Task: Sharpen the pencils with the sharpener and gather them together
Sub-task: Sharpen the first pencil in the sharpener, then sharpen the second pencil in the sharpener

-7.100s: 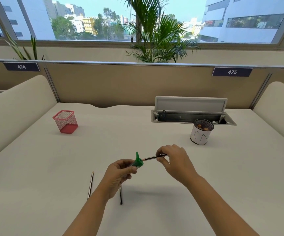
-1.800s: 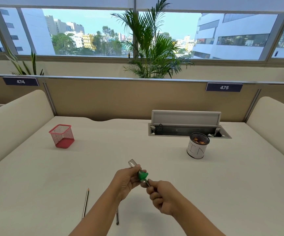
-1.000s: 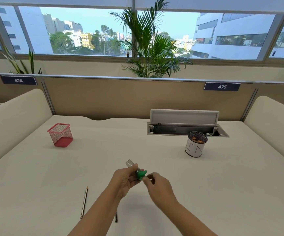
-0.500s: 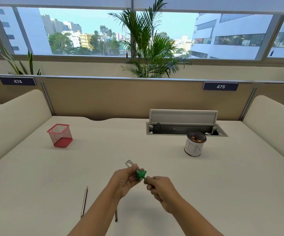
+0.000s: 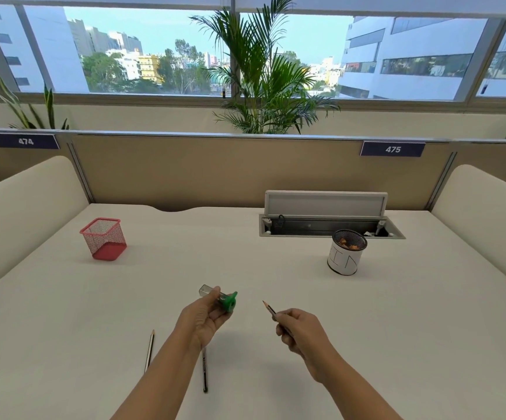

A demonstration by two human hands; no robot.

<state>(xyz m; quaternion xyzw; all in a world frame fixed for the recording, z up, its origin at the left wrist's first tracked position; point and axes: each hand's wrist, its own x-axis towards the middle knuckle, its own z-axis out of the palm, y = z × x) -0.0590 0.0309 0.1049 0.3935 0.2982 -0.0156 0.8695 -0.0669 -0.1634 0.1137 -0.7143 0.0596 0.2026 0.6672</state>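
Right hand [image 5: 298, 330] clamped round a short pencil [image 5: 269, 309], sharpened tip up and clear of the fist, pointing toward the left hand [image 5: 204, 316]. Left hand pinching the green sharpener [image 5: 228, 301] with its clear shavings tube [image 5: 207, 290] poking out past the thumb. Hands apart, pencil out of the sharpener, both held above the desk [image 5: 276, 359].

Two more pencils flat on the desk near the left forearm — light one [image 5: 149, 350] well left, dark one [image 5: 204, 372] partly under the wrist. Red mesh cup [image 5: 103, 238] far left, white tin [image 5: 346, 256] far right with what looks like shavings inside.

Handling, judged from looks:
- Pencils light, stiff, thin; lead tip brittle, so keep off the point and grip mid-barrel or the blunt end.
- Lying flat on a smooth top, likely to roll — pinch from both sides of the barrel rather than scraping.
- Sharpener small, hard plastic, light; tube probably a push fit, so hold by the green body when twisting, not the tube.
- Gathering spot probably the red cup; cannot tell for sure.
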